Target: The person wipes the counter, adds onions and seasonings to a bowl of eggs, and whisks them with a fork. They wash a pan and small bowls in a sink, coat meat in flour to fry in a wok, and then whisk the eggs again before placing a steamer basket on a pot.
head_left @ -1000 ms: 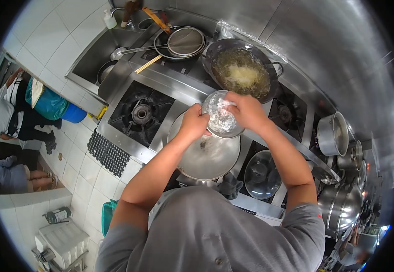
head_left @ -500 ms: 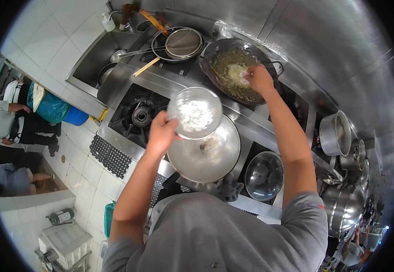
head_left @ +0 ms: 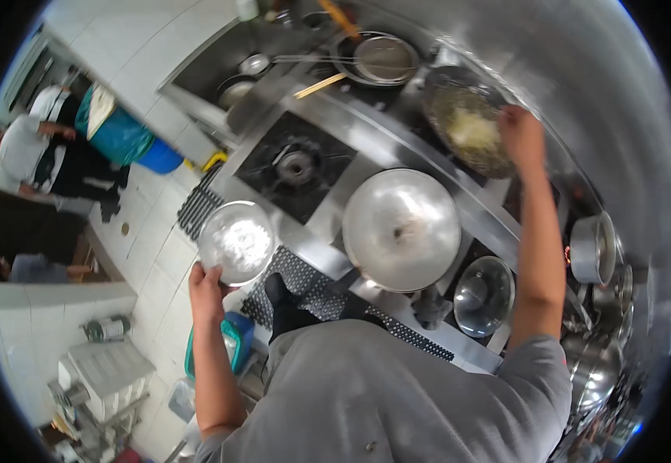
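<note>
My left hand [head_left: 208,293] grips the edge of a round metal bowl [head_left: 216,231], thumb over its rim, off to the left of the stove. Something bright white [head_left: 244,241] shows in the bowl; blur and glare hide what it is. At the right side of a dark wok [head_left: 437,85], my right hand [head_left: 522,137] has its fingers curled in; anything between them is hidden. Pale yellow food [head_left: 474,130] lies in the wok's greenish-yellow oil. A wide, shallow silver pan [head_left: 401,231] sits in front of me, between my hands.
An uncovered burner [head_left: 297,163] is left of the silver pan. A glass-like bowl [head_left: 483,297] stands to its right. A strainer [head_left: 385,59] rests on a pan behind. Pots [head_left: 591,248] line the right side. Two people [head_left: 23,150] stand far left.
My left hand has carried the metal bowl left, away from above the silver pan. The right hand has drawn back from the oil's middle to the wok's right side. The view has shifted.
</note>
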{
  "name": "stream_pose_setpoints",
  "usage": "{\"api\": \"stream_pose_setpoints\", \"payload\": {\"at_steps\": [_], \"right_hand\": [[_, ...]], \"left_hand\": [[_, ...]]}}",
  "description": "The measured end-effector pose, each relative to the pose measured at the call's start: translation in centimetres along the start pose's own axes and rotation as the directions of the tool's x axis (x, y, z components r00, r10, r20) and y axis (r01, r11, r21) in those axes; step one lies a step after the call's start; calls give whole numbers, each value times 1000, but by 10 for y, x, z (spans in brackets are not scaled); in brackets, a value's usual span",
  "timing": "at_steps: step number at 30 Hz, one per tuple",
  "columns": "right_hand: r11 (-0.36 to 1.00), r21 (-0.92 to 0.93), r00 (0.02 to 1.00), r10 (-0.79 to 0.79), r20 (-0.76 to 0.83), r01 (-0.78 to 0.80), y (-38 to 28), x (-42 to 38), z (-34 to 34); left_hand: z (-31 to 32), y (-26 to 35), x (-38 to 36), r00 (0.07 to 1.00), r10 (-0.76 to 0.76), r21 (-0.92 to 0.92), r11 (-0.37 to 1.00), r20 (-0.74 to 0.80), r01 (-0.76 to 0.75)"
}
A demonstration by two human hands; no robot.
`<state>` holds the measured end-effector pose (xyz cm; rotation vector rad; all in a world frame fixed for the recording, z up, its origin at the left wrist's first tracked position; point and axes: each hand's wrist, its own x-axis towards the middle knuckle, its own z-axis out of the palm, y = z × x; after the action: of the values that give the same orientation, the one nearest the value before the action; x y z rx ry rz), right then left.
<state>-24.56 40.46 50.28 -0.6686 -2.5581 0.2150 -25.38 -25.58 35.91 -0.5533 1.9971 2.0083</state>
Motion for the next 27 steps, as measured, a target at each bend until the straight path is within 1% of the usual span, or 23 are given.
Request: {"api": "stream_pose_setpoints", "payload": {"at_steps": [1, 2, 3, 4, 5, 6, 7, 8, 9, 10, 11, 12, 13, 16, 19, 21, 24, 25, 27], "right_hand": [[989, 133, 998, -60, -15, 61, -19, -10, -12], [964, 260, 998, -61, -2, 60, -70, -33, -39], [916, 400, 999, -32, 0, 29, -105, -54, -46], [866, 500, 1000, -4, 1, 3, -147, -81, -49], [807, 590, 1000, 29, 1, -24, -194, -111, -48], [753, 657, 1000, 18, 26, -30, -241, -139, -42], [697, 716, 999, 39, 26, -46, -288, -167, -26], [636, 767, 996, 58, 67, -89, -339, -191, -5], [652, 750, 989, -8, 150, -108, -395, -211, 14], [638, 761, 965, -106, 242, -121, -437, -226, 47], [557, 830, 930, -325, 174, 40, -471, -237, 93], [558, 829, 843, -434, 318, -25, -500, -248, 124], [616, 787, 778, -476, 410, -37, -523, -255, 149], [644, 765, 820, -451, 352, 26, -564, -247, 172], [638, 770, 865, -386, 320, 0, -580, -214, 183], [663, 749, 886, -351, 303, 7, -584, -186, 198], [667, 740, 906, -253, 338, -90, -594, -146, 239], [657, 743, 912, -219, 347, -125, -599, -134, 258], [686, 718, 927, -185, 326, -116, -607, -107, 314]], "left_hand": [[-15, -8, 11, 1000, -1, -17, 1000, -4, 1], [-33, -14, 23, 1000, 9, -33, 999, -8, -9], [-48, -18, 33, 1000, -3, -61, 998, 17, 4], [-61, -21, 46, 999, -10, -91, 996, 52, 15], [-72, -22, 58, 998, -19, -111, 993, 68, 26], [-83, -22, 70, 995, -28, -128, 991, 93, 39], [-92, -23, 80, 993, -35, -137, 989, 115, 50], [-102, -26, 91, 989, -47, -142, 988, 138, 67], [-113, -30, 105, 982, -44, -120, 990, 181, 67], [-125, -32, 117, 972, -56, -113, 990, 227, 83], [-135, -27, 126, 965, -76, -108, 989, 250, 105], [-144, -19, 135, 957, -95, -102, 987, 273, 127], [-153, -10, 144, 952, -116, -84, 986, 283, 145], [-174, 25, 180, 931, -143, -1, 988, 337, 153], [-179, 63, 240, 919, -136, 1, 989, 371, 146], [-170, 87, 294, 911, -133, -38, 986, 391, 160], [-137, 145, 368, 913, -115, -64, 986, 392, 152], [-128, 156, 400, 913, -106, -69, 987, 395, 145], [-106, 181, 461, 915, -73, -48, 994, 398, 100]]}}
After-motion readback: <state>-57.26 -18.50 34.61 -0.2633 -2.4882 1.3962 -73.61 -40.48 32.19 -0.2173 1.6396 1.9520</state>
